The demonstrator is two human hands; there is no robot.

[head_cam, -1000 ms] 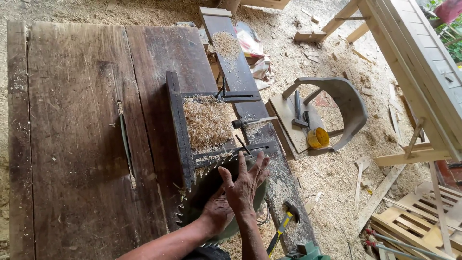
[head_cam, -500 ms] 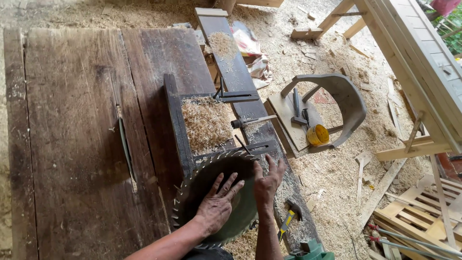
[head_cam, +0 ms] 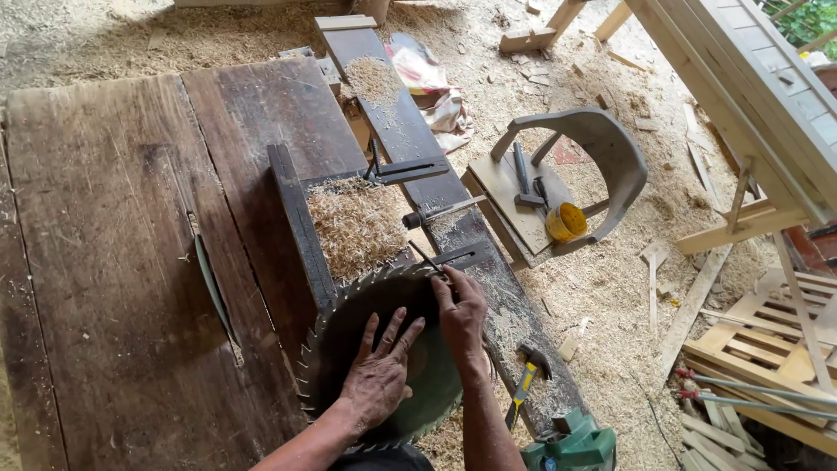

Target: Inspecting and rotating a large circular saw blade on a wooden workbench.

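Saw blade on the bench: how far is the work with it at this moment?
Done: the saw blade lies flat on the wooden bench, out of the slot where another blade sits. In hand: the left hand presses flat on it, and the right hand works a thin tool at its toothed edge. Left: the hammer lies untouched beside it; I cannot tell how many teeth are finished.

place: woodworking shop | signs: sawdust floor (head_cam: 610, 288), plank saw table (head_cam: 113, 218), saw blade (head_cam: 366, 314)

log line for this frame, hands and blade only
left hand: flat on circular saw blade | right hand: fingertips at blade's upper edge | blade: lying on wooden table, beside sawdust pile
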